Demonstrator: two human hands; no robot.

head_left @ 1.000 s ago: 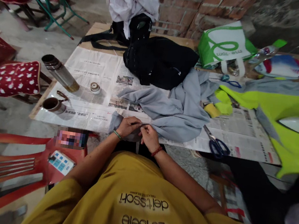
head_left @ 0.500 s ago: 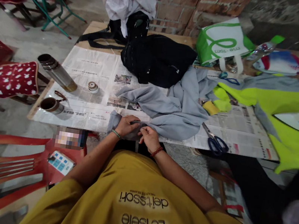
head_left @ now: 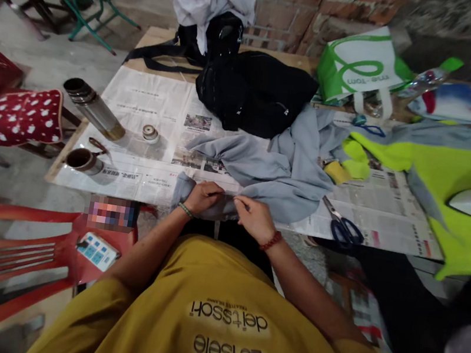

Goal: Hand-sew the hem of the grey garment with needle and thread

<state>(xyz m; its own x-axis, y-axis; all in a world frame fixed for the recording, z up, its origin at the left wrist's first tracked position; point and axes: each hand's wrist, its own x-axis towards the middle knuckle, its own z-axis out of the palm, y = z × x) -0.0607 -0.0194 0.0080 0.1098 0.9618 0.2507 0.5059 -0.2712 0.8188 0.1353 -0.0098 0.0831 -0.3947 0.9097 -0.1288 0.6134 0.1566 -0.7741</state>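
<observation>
1. Right now the left hand (head_left: 202, 196) pinches the near edge of the grey garment (head_left: 277, 168) at the table's front edge; its fingers are closed on the cloth.
2. Just beside it, the right hand (head_left: 255, 218) grips the same hem, fingertips closed on the fabric; a thin thing may run between the hands, too small to tell.
3. Most of the garment lies bunched on the newspaper (head_left: 149, 103), touching the black bag (head_left: 253, 93).
4. Risk, as I judge it: the loose bulk could drag on the bag and pull the hem out of the fingers.
5. Scissors (head_left: 342, 224) lie near the right hand; a careless sweep could knock them off the edge.
</observation>
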